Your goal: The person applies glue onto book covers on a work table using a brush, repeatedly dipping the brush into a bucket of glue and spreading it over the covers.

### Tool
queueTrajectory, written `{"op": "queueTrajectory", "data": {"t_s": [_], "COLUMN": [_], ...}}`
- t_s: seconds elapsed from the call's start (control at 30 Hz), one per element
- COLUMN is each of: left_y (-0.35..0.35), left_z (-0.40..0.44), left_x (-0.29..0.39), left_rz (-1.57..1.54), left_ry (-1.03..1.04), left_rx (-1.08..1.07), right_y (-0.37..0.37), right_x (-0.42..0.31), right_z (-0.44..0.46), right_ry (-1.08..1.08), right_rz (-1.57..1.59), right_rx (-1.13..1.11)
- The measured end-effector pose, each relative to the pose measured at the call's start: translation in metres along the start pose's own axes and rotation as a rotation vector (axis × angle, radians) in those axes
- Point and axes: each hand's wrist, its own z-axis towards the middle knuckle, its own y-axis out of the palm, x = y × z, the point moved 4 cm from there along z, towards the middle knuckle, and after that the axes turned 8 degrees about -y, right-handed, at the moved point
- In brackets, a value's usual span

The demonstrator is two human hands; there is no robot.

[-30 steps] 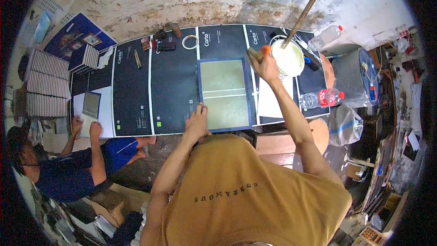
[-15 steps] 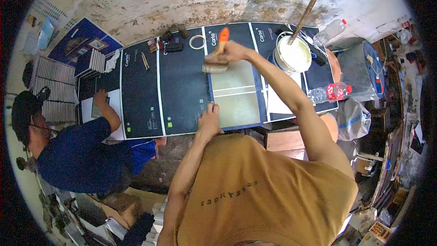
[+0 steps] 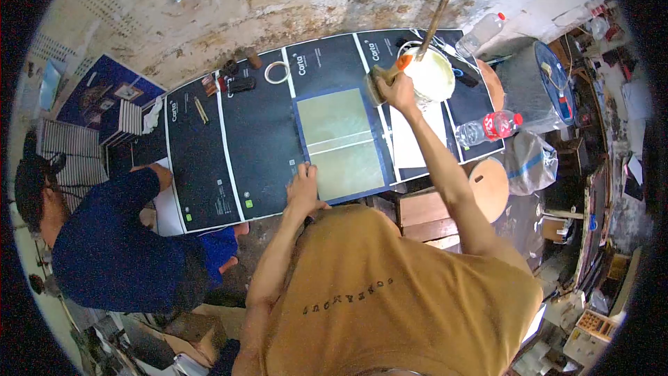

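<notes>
My right hand (image 3: 401, 93) is closed around a wide flat brush (image 3: 380, 78) with an orange-tipped handle. The brush hangs just left of a bucket (image 3: 453, 88) of white paste (image 3: 433, 78), its bristles pointing left and down. My left hand (image 3: 302, 189) lies with fingers stretched out at the lower left edge of a cover sheet (image 3: 336, 115). That sheet has a blue border, two greenish-grey panels and white strips between them. White paper (image 3: 421, 141) lies to its right, partly behind my right forearm.
Black boards (image 3: 261, 146) cover the table. A tape roll (image 3: 277, 72), pencils (image 3: 201, 110), and a red-labelled bottle (image 3: 497, 126) lie on it. A stick (image 3: 437, 17) stands in the bucket. At left, a co-worker in a navy shirt (image 3: 118, 237) leans over the table near stacked books (image 3: 69, 146).
My right hand has carried the brush from the top of the cover sheet rightwards to the bucket. My left hand stays by the sheet's edge. The camera view has shifted slightly.
</notes>
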Motion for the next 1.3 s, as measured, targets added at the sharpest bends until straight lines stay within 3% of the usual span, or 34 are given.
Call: {"op": "queueTrajectory", "data": {"t_s": [0.03, 0.07, 0.13, 0.23, 0.27, 0.33, 0.4, 0.47, 0.57, 0.6, 0.67, 0.73, 0.8, 0.83, 0.97, 1.07, 1.1, 1.13, 1.2, 1.27, 1.3], "left_y": [0.000, -0.001, -0.002, -0.005, -0.003, -0.002, -0.001, -0.005, -0.007, -0.006, -0.008, -0.007, -0.008, -0.008, -0.010, -0.011, -0.013, -0.012, -0.010, -0.018, -0.017], "left_z": [0.001, 0.002, 0.002, 0.002, 0.001, 0.002, 0.006, 0.003, 0.002, 0.003, 0.002, 0.003, 0.004, 0.003, 0.006, 0.002, 0.000, 0.000, 0.002, 0.002, -0.003], "left_x": [-0.001, -0.001, 0.002, 0.003, 0.002, 0.001, 0.003, 0.008, 0.006, 0.006, 0.008, 0.011, 0.009, 0.009, 0.010, 0.012, 0.011, 0.009, 0.006, 0.011, 0.011], "left_rz": [-0.009, -0.015, -0.015, 0.009, 0.009, -0.003, -0.011, 0.032, 0.056, 0.046, 0.049, 0.047, 0.045, 0.063, 0.088, 0.081, 0.081, 0.084, 0.091, 0.067, 0.061], "left_ry": [0.005, 0.012, 0.021, 0.050, 0.066, 0.070, 0.073, 0.064, 0.073, 0.076, 0.059, 0.065, 0.082, 0.075, 0.091, 0.112, 0.115, 0.111, 0.110, 0.100, 0.097], "left_rx": [-0.005, -0.011, -0.024, -0.020, -0.005, 0.008, -0.008, -0.016, -0.022, -0.017, -0.039, -0.057, -0.061, -0.068, -0.056, -0.052, -0.048, -0.053, -0.057, -0.044, -0.054], "right_y": [-0.004, -0.010, 0.006, -0.011, -0.027, -0.044, -0.031, -0.022, -0.042, -0.054, -0.068, -0.070, -0.053, -0.038, -0.078, -0.082, -0.055, -0.046, -0.040, -0.081, -0.095], "right_x": [-0.005, -0.017, -0.028, -0.007, 0.000, 0.003, 0.003, -0.033, -0.020, -0.011, 0.000, -0.035, -0.061, -0.048, -0.036, -0.082, -0.070, -0.068, -0.031, -0.027, -0.007], "right_z": [-0.012, -0.031, -0.073, -0.111, -0.117, -0.129, -0.153, -0.178, -0.202, -0.210, -0.222, -0.223, -0.231, -0.240, -0.249, -0.242, -0.248, -0.250, -0.258, -0.240, -0.227], "right_ry": [0.043, -0.071, -0.152, 0.068, 0.206, 0.193, 0.060, 0.104, 0.399, 0.465, 0.428, 0.316, 0.236, 0.233, 0.401, 0.433, 0.298, 0.298, 0.301, 0.294, 0.132], "right_rz": [0.076, 0.229, 0.536, 0.365, 0.188, 0.033, 0.303, 0.379, 0.186, 0.078, -0.017, 0.158, 0.201, 0.002, -0.105, 0.089, 0.129, 0.056, 0.026, -0.139, -0.085], "right_rx": [0.004, 0.124, 0.010, -0.172, -0.090, 0.065, 0.325, 0.085, -0.105, -0.051, 0.035, 0.245, 0.125, -0.078, 0.020, 0.076, 0.081, -0.053, 0.079, 0.135, 0.296]}}
